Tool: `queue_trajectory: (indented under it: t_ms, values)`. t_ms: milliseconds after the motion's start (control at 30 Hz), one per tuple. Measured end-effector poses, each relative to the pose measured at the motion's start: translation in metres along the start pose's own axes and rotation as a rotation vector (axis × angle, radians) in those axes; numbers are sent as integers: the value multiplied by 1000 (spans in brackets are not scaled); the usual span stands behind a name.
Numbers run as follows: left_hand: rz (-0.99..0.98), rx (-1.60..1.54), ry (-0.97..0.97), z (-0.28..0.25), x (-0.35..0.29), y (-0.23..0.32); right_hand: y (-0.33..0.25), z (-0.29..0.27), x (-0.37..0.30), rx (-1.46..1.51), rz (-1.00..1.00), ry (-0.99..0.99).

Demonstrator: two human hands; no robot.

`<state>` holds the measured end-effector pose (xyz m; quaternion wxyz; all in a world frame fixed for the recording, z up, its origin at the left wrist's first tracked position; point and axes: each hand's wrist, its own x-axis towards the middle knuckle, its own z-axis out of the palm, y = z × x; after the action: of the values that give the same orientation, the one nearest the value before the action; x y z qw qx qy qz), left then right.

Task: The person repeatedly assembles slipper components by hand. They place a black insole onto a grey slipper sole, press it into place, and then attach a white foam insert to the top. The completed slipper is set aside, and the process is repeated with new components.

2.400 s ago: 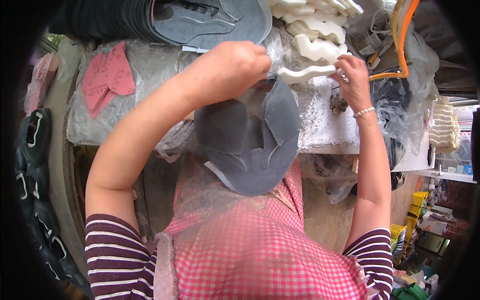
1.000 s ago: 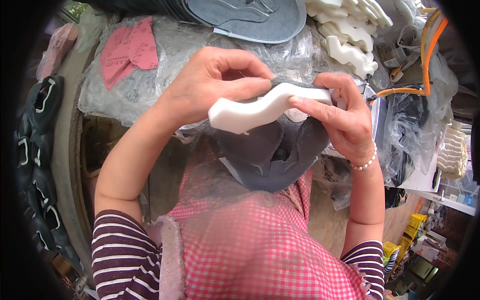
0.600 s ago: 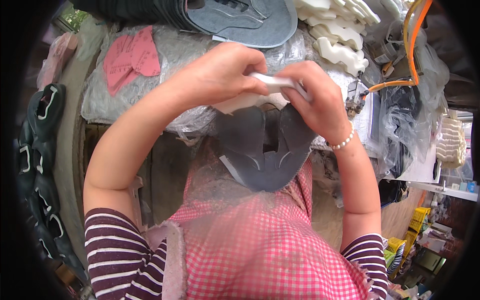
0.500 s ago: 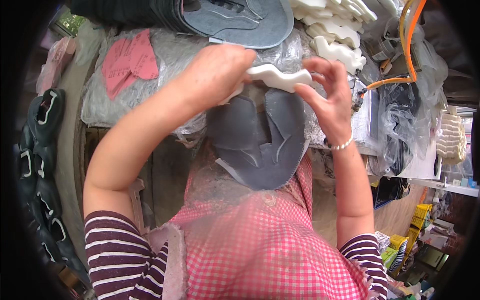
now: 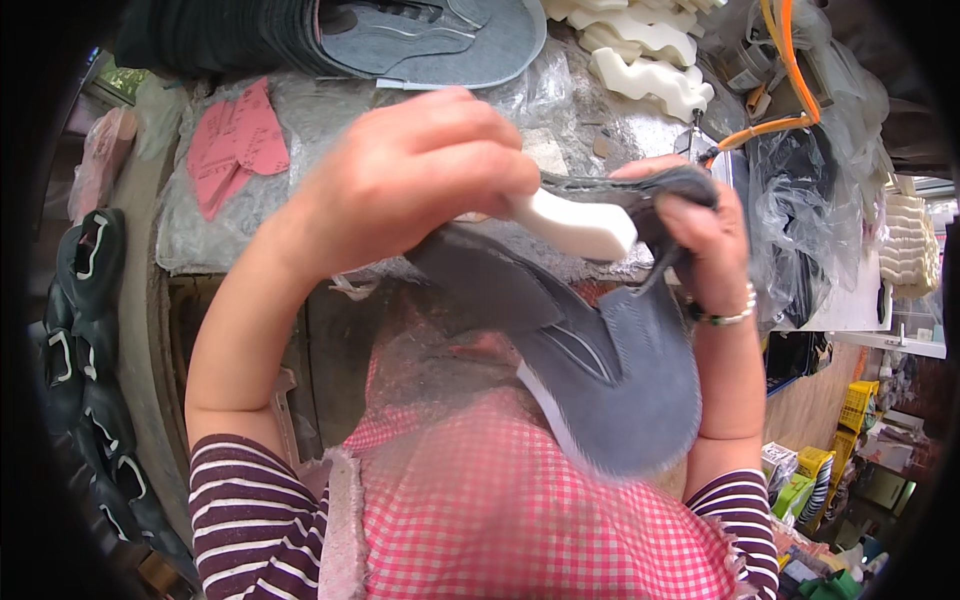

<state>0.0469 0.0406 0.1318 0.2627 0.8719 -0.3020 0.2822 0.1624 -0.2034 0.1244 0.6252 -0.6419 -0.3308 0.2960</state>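
Note:
In front of my apron hangs a dark grey shoe upper point(image 5: 645, 375) with stitched edges, tilted with its rounded end down to the right. My right hand point(image 5: 718, 240) grips its upper right edge, thumb on the near side. A curved white foam strip point(image 5: 585, 225) lies against the upper's top edge. My left hand point(image 5: 430, 175) is closed round the strip's left end, and its fingers hide part of it. Whether the left fingers also pinch the upper cannot be made out.
A stack of grey uppers point(image 5: 430, 45) stands at the back of the plastic-covered bench point(image 5: 330, 110). Wavy white foam strips point(image 5: 650, 80) are piled to its right, near an orange hose point(image 5: 790, 60). Pink pieces point(image 5: 238, 145) lie on the left. Dark shoe uppers point(image 5: 95, 340) line the far left.
My right hand has left the foam strip's end and taken hold of the upper's edge. The upper has swung to the right and tilted. The strip has come down against it.

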Motion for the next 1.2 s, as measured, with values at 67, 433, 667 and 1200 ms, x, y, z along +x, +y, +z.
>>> queue_trajectory:
  t_ms: [67, 433, 667, 1200]
  values:
    - [12, 44, 6, -10, 5, 18, -13, -10, -3, 28, 68, -15]
    - [-346, -66, -185, -12, 20, 25, -51, 24, 16, -229, 103, -175]
    - [-266, 152, -63, 13, -14, -18, 12, 5, 71, -1311, -819, -130]
    - [-242, -206, -186, -14, -20, 13, 9, 41, -19, -695, -535, 165]
